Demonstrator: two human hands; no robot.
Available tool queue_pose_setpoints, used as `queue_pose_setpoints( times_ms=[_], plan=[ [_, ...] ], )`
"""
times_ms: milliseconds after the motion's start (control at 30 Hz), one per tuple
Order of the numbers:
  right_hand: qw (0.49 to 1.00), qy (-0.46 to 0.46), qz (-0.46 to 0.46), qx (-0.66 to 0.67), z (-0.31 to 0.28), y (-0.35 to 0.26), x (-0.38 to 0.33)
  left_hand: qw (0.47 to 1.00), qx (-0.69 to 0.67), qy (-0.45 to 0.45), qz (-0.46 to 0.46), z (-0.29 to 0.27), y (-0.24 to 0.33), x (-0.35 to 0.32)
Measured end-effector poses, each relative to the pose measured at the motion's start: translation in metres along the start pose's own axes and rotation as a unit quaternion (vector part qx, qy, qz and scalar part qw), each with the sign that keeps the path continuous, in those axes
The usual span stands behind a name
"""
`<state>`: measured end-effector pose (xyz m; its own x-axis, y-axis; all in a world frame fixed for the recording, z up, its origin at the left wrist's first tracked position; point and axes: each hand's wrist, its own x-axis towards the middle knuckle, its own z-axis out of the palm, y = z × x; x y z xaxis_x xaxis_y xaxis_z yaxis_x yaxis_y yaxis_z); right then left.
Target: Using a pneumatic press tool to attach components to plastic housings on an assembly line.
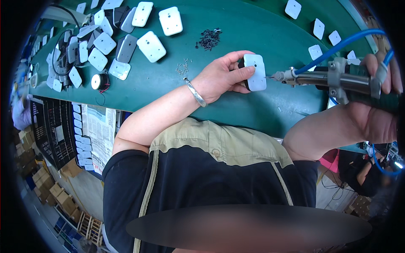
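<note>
My left hand (225, 76) is closed around a small dark box with a white rounded plate (257, 72), thumb pressed on the plate, above the green table (160, 90). In my right hand (377, 97) is a metal air screwdriver (350, 81) with a blue hose (337, 46). Its tip points left and reaches the plate's right edge; whether it touches a screw there I cannot tell. Beyond my left hand lies a pile of small black screws (209, 39). Nearer my wrist are scattered silver screws (183, 67).
Many white-plated boxes (98, 59) crowd the table's left, several more (318, 28) the far right. A wire spool (99, 82) stands near the left edge. Below it are a black crate (52, 130) and newspaper (100, 130) beside rows of white plates. Another person (363, 168) sits at lower right.
</note>
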<state>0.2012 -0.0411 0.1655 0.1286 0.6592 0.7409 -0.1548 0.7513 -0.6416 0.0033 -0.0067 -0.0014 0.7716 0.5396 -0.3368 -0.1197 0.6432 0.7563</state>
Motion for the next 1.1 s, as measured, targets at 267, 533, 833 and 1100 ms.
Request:
queue_pose_setpoints(
  times_ms=[267,533,833,1100],
  plan=[
    [0.999,-0.009,-0.009,-0.038,-0.005,-0.008,-0.010,1.000,-0.018,-0.001,-0.013,0.002,-0.001,0.010],
    [0.998,-0.017,-0.011,-0.054,-0.005,-0.006,-0.014,1.000,-0.023,0.009,-0.009,0.008,0.004,0.005],
    [0.993,-0.050,-0.022,-0.104,-0.004,0.002,-0.015,0.999,0.003,-0.013,0.042,0.006,-0.006,0.001],
    [0.980,-0.108,0.053,0.161,-0.009,-0.048,-0.009,0.990,0.024,0.098,0.094,-0.022,0.014,-0.003]
  ],
)
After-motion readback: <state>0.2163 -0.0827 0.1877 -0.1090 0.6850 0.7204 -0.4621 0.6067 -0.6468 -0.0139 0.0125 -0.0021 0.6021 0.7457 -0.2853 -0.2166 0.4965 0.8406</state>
